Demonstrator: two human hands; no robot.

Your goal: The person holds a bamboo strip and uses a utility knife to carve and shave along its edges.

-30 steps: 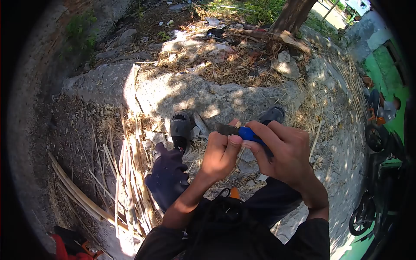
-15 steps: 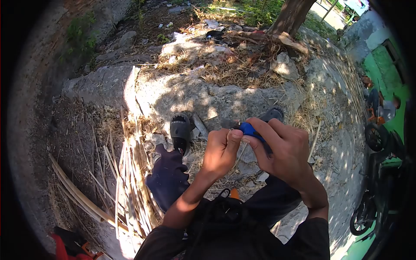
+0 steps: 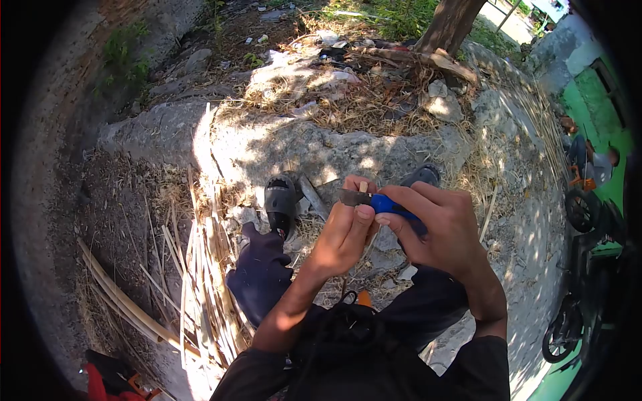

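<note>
My right hand point(image 3: 438, 220) is closed around the blue handle of a knife point(image 3: 389, 204). Its short, dark blade point(image 3: 354, 197) points left, over the fingers of my left hand point(image 3: 342, 234). That hand is closed on a thin, pale strip that looks like bamboo point(image 3: 364, 186); its tip sticks up just behind the blade, and most of its length is hidden by my fingers. My left thumb lies close to where blade and handle meet. Whether the edge touches the strip, I cannot tell. Both hands are held in front of my knees.
A pile of split bamboo strips point(image 3: 200, 287) lies beside my left leg. My dark shoes point(image 3: 279, 200) rest by a low stone ledge point(image 3: 267, 144). A tree trunk point(image 3: 451, 27) rises behind. Motorcycles point(image 3: 582, 210) and a seated person point(image 3: 600, 164) are far right.
The knife has shifted slightly, and its blade shows more clearly above my left fingers. The tip of the pale strip has come into sight. Both hands keep their grip.
</note>
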